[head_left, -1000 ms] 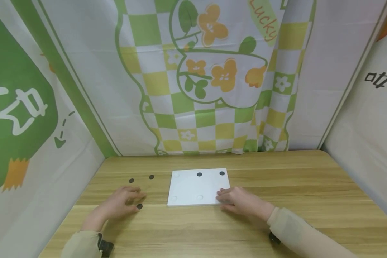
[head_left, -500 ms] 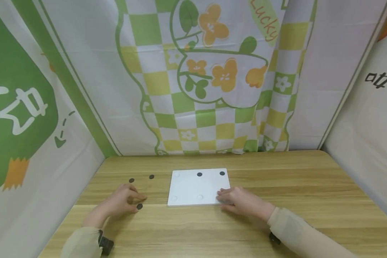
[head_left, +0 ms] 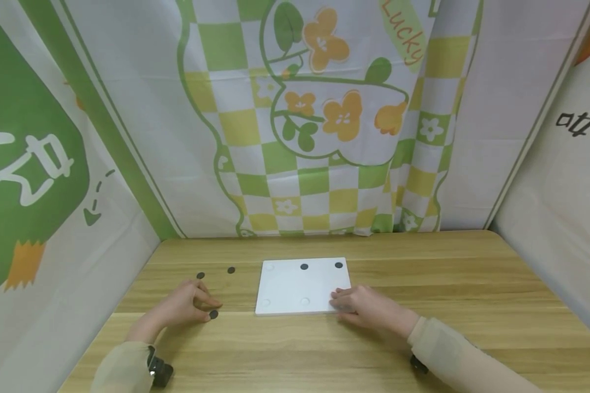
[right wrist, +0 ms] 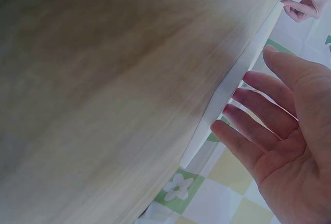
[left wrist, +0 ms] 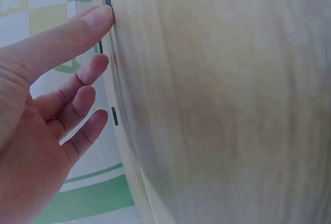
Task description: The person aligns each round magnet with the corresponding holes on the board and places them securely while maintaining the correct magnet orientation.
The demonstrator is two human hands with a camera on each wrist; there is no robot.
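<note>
Your left hand has its thumb at the edge of the nearest black disc on the wooden table — thumb and fingertips stand apart. Two loose discs lie just beyond it. Your right hand rests loosely, fingers spread, on the white board's near right corner — two set discs sit along its far side.

room lies between the left hand and white board; the right hand blocks its near right corner.
</note>
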